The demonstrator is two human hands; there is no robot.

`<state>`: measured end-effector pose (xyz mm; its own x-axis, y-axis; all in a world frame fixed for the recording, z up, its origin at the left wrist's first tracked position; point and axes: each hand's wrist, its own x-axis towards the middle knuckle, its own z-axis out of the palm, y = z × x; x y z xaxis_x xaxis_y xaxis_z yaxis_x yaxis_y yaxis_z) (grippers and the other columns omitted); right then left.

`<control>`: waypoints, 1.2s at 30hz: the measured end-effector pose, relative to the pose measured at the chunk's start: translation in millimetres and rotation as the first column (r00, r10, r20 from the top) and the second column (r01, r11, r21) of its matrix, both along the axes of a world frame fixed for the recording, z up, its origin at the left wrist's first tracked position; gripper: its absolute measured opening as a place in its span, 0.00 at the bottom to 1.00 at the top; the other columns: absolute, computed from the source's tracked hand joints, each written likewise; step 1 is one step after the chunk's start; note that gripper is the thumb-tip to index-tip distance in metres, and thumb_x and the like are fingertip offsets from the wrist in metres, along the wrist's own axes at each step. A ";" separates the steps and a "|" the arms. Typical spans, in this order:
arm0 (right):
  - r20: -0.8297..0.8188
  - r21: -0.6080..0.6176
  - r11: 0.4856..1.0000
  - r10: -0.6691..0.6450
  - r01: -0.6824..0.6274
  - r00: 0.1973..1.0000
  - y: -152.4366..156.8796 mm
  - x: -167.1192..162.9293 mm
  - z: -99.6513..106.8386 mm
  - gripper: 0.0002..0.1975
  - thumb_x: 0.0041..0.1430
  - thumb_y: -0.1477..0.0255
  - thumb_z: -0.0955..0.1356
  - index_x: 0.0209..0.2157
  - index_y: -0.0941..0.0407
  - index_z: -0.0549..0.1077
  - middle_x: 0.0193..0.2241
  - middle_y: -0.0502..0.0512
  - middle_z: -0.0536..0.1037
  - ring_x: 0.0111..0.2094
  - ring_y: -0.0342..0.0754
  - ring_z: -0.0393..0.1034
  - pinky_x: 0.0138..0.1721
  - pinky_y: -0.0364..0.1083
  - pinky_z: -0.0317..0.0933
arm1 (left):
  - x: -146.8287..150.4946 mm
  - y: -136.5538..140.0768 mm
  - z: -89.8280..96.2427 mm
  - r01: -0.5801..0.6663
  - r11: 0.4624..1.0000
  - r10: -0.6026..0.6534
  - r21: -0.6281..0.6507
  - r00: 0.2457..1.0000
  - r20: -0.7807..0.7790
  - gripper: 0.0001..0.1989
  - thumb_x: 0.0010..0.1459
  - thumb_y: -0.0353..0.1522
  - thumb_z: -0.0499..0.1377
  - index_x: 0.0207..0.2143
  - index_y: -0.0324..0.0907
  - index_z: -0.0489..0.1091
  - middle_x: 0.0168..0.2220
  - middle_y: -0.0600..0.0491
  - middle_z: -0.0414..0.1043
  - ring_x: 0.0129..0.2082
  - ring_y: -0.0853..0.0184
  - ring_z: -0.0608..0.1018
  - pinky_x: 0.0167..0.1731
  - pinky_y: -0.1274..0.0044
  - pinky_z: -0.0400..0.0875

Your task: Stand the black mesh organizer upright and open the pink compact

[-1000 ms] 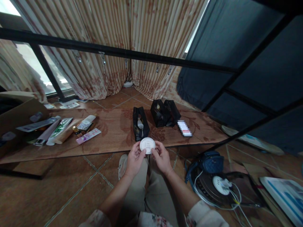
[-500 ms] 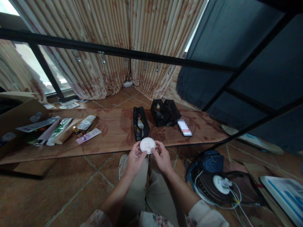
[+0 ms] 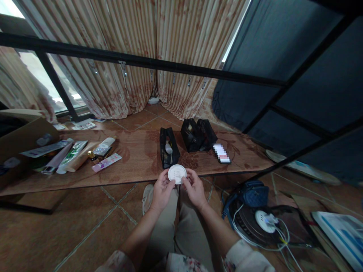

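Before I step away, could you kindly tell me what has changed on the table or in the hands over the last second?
Nothing has visibly changed: nothing was picked up or let go. The left hand and right hand still hold the round white disc between them. The black bags, phone and pink packet stayed put.

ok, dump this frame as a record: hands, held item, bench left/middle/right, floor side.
left hand: holds white disc, left edge
right hand: holds its right edge
disc print: faces up, too small to read
bench left: box, tubes
bench middle: black bag
bench right: two more black bags, phone
right of person: blue bag, white cables
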<state>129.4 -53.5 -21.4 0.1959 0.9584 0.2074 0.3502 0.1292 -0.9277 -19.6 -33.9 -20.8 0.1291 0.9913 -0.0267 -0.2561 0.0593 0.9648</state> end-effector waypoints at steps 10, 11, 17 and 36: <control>0.005 -0.001 1.000 -0.005 0.005 1.000 0.1 0.5 -1.1 0.18 0.60 0.62 0.66 0.51 0.52 0.69 0.32 0.50 0.78 0.27 0.45 0.71 0.28 0.42 0.65 | 0.8 0.8 -0.9 -0.002 1.000 0.002 0.007 1.000 0.012 0.26 0.53 0.35 0.62 0.54 0.42 0.63 0.46 0.46 0.74 0.41 0.65 0.78 0.34 0.77 0.74; 0.002 0.001 1.000 -0.005 0.005 1.000 0.1 0.2 -0.7 0.18 0.60 0.62 0.66 0.50 0.52 0.69 0.32 0.50 0.78 0.27 0.45 0.71 0.28 0.43 0.65 | 0.7 0.8 -0.9 0.001 1.000 -0.001 0.006 1.000 0.012 0.26 0.53 0.35 0.62 0.54 0.42 0.63 0.46 0.46 0.74 0.41 0.65 0.78 0.34 0.77 0.74; 0.001 0.002 1.000 -0.004 0.004 1.000 -0.2 -0.6 1.8 0.17 0.60 0.62 0.66 0.50 0.52 0.69 0.32 0.50 0.78 0.27 0.45 0.71 0.28 0.43 0.65 | 0.8 1.2 -0.4 -0.004 1.000 0.004 0.002 1.000 -0.001 0.26 0.53 0.35 0.62 0.54 0.41 0.63 0.45 0.46 0.75 0.38 0.66 0.78 0.32 0.78 0.73; -0.188 -0.028 0.999 0.013 -0.018 0.982 3.5 -0.1 -3.5 0.23 0.55 0.61 0.70 0.51 0.54 0.67 0.31 0.51 0.78 0.31 0.47 0.74 0.31 0.43 0.68 | -4.2 0.8 6.6 -0.014 1.000 0.014 -0.006 1.000 -0.013 0.22 0.51 0.37 0.64 0.48 0.37 0.74 0.34 0.50 0.78 0.30 0.68 0.77 0.29 0.79 0.72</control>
